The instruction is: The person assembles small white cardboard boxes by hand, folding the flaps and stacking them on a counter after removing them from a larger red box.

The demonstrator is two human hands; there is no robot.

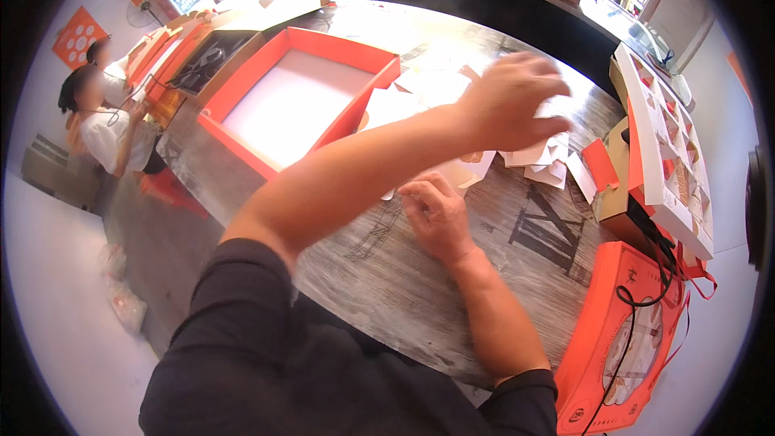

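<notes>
My left arm stretches across to the right, and my left hand [517, 101] hovers above loose white card pieces [553, 160]. Its thumb stands apart from the curved fingers, with nothing visible between them; the hand is slightly blurred. Lower down, close to the tabletop, my right hand [438, 214] has its fingers curled together beside a folded white card. Whatever they may pinch is hidden. An orange-red open box [343, 50] with a white bottom lies left of the card pieces, partly covered by my left forearm.
On the right a white divider tray [646, 129] leans on a brown carton [617, 163]. Below it stands a red box with an oval window [593, 339], a black cable across it. Flat orange boxes [165, 52] and two people [105, 133] are at the far left of the grey table [363, 274].
</notes>
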